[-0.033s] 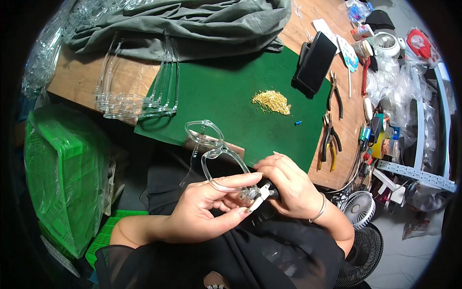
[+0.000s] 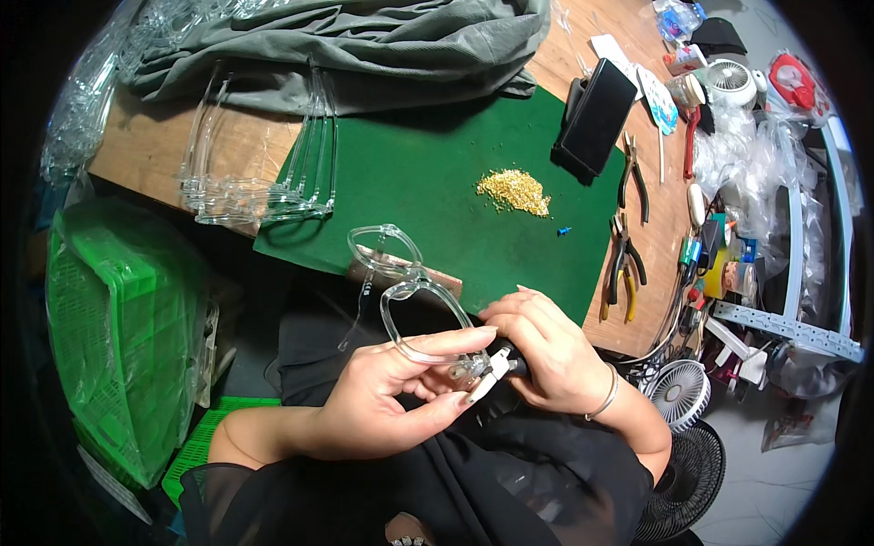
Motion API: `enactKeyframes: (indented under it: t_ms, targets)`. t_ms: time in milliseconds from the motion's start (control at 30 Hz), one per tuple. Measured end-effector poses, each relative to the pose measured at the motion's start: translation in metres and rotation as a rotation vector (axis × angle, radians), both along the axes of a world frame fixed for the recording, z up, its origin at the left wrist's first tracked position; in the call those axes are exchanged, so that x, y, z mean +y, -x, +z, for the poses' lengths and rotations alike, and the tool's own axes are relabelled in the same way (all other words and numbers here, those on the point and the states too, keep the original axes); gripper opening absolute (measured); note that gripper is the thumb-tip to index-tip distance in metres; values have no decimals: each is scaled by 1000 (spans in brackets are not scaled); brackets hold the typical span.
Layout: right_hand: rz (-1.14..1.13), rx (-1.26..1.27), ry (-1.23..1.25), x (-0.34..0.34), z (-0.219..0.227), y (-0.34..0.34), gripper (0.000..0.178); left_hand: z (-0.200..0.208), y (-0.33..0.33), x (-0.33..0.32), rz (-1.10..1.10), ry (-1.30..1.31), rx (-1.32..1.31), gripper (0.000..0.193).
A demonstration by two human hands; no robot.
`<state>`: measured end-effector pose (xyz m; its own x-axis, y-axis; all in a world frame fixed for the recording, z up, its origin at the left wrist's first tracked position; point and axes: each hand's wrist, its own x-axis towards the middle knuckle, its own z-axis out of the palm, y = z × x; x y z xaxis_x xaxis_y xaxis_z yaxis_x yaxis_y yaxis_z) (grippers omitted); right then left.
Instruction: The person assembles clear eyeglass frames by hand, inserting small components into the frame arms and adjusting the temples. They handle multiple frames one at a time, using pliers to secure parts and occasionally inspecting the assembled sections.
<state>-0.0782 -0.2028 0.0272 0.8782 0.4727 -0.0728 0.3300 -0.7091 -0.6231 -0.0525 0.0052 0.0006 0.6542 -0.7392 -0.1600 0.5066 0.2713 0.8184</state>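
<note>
My left hand (image 2: pixel 391 396) pinches a clear plastic eyeglass frame (image 2: pixel 398 289) by its near hinge corner; the rims reach up and left over the mat's front edge. In my right hand (image 2: pixel 546 350) is a black-handled tool with a pale metal head (image 2: pixel 492 371), its jaws meeting the frame at that corner. The fingers hide most of the handle and the exact contact. Beyond the hands, a pile of small gold-coloured metal pieces (image 2: pixel 515 192) lies on the green mat (image 2: pixel 410 164), with a tiny blue piece (image 2: pixel 564 231) beside it.
Several clear frames (image 2: pixel 264 200) stand stacked at the mat's left edge, below a grey cloth (image 2: pixel 337 55). To the right are a black phone (image 2: pixel 596 118), two pliers (image 2: pixel 632 182) (image 2: pixel 623 268) and small fans (image 2: pixel 675 396). A green crate (image 2: pixel 127 337) stands at left.
The far end of the eyeglass frame has shifted very slightly up and left. Both hands keep nearly the same place and grip.
</note>
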Motion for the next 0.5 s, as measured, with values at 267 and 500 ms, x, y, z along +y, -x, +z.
enactKeyframes:
  t_ms: [267,500]
  targets:
    - [17,-25,15,3,2,0,33,2,-4,-4,98,-128,-506,46]
    - [-30,-170,17,3,-12,7,27,-3,-6,-9,138,-156,-728,45]
